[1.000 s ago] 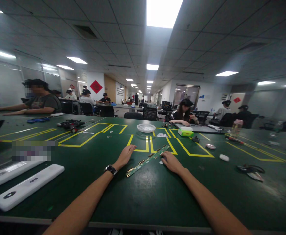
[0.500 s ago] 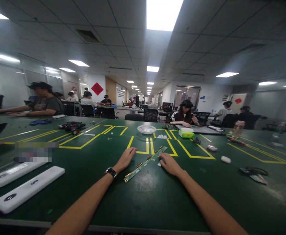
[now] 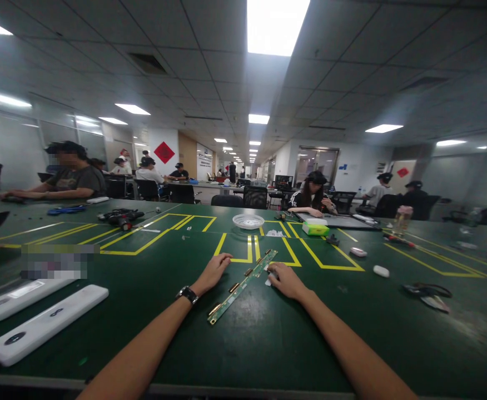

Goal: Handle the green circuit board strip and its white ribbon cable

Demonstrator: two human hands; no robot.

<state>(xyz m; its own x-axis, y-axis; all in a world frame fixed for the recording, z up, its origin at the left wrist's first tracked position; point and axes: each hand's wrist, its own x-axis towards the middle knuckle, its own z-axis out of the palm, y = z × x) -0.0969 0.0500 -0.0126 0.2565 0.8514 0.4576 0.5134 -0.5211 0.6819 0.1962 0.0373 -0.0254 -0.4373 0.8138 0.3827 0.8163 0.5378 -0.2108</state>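
A long, narrow green circuit board (image 3: 243, 286) with several copper-coloured tabs along one side lies diagonally on the green table (image 3: 252, 355). My left hand (image 3: 213, 272), with a dark watch at its wrist, is left of the board. Its fingers stretch forward, apart from the board, and hold nothing visible. My right hand (image 3: 287, 279) rests just right of the board's far end. Its fingers are curled, with the tips close to the board's edge. A small white scrap (image 3: 268, 282) shows below these fingertips; I cannot tell whether they grip it.
Ahead stands a white basket (image 3: 248, 222) among yellow tape outlines. White elongated devices (image 3: 47, 325) lie at left, beyond them a dark tool (image 3: 122, 216). At right are a green tissue pack (image 3: 315, 228), a white case (image 3: 381, 271) and cables (image 3: 427, 291). People sit around the table.
The circuit board has turned slightly, its near end coming towards me and its far end shifting left. Both hands stay almost in place.
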